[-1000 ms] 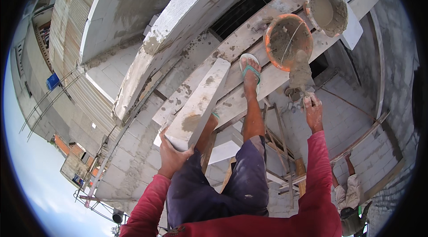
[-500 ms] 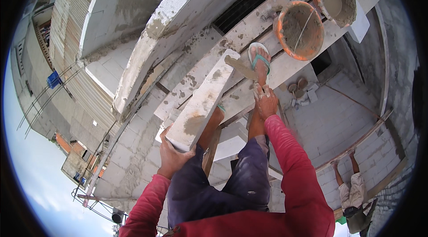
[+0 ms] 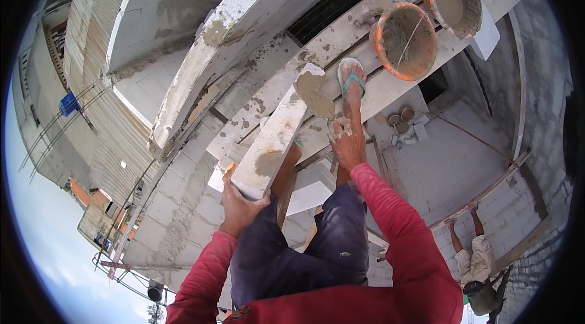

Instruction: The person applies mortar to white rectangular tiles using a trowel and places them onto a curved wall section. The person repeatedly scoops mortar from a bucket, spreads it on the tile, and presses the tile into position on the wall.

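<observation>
My left hand grips the near end of a long white lightweight concrete block, fingers round its left side and thumb at the lower right corner. The block tilts away from me over the planks, with grey mortar patches on its upper face. My right hand is closed round the handle of a trowel, which the fingers mostly hide. Wet grey mortar coats the trowel blade, which overlaps the block's far end; whether it touches there I cannot tell.
I stand over mortar-spotted planks high above a block floor. Two orange buckets, one with thick mortar and one with wetter mix, stand ahead right. A white block wall rises left. Another person is below at right.
The trowel has moved left onto the block's far end, and its blade now shows a broader mortar-covered face. My right hand went slightly left and nearer; my left hand keeps its hold.
</observation>
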Tool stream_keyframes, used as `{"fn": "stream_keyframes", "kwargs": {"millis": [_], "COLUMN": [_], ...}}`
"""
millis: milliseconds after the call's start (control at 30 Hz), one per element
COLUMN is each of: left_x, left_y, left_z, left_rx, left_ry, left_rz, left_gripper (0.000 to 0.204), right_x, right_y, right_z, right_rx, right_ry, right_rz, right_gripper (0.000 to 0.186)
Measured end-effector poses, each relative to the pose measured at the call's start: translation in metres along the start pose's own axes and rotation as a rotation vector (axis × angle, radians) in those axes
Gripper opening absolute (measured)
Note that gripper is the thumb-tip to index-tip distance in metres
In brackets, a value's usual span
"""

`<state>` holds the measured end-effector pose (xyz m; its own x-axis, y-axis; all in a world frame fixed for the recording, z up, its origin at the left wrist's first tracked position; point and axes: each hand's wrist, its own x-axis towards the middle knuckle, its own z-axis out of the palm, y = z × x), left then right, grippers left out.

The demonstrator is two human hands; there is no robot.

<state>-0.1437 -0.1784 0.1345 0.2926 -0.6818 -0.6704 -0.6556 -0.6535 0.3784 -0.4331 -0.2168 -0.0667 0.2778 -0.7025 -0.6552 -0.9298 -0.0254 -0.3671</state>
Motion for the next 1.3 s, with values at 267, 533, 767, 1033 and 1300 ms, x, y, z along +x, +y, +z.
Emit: {"fn": "stream_keyframes", "kwargs": {"millis": [267,533,767,1033,1300], "left_x": [0.007,0.006,0.011,0.004,0.019], "left_y": [0.004,0.016,0.036,0.02,0.013], "left_z": [0.002,0.005,0.011,0.008,-0.007], "left_rx": [-0.094,-0.024,0.091,0.005,0.039], "left_ry": [-0.079,-0.099,-0.067,-0.099,-0.087], "left_rz": [-0.078,-0.1,-0.043,-0.035,0.059], "left_gripper": [0.102,0.103,0.099,0.1,0.1], "right_x": [-0.092,0.109,0.254,0.167,0.024], "right_y": [0.042,0.272,0.347,0.363,0.227], "right_z": [-0.143,-0.325,-0.345,-0.339,-0.287], "right_rx": [0.278,-0.358,-0.315,0.564,0.333], "right_ry": [0.061,0.488,0.126,0.246,0.208], "right_rz": [0.092,0.589,0.549,0.589,0.138], "right_gripper": [0.042,0.043,0.05,0.048,0.03]}}
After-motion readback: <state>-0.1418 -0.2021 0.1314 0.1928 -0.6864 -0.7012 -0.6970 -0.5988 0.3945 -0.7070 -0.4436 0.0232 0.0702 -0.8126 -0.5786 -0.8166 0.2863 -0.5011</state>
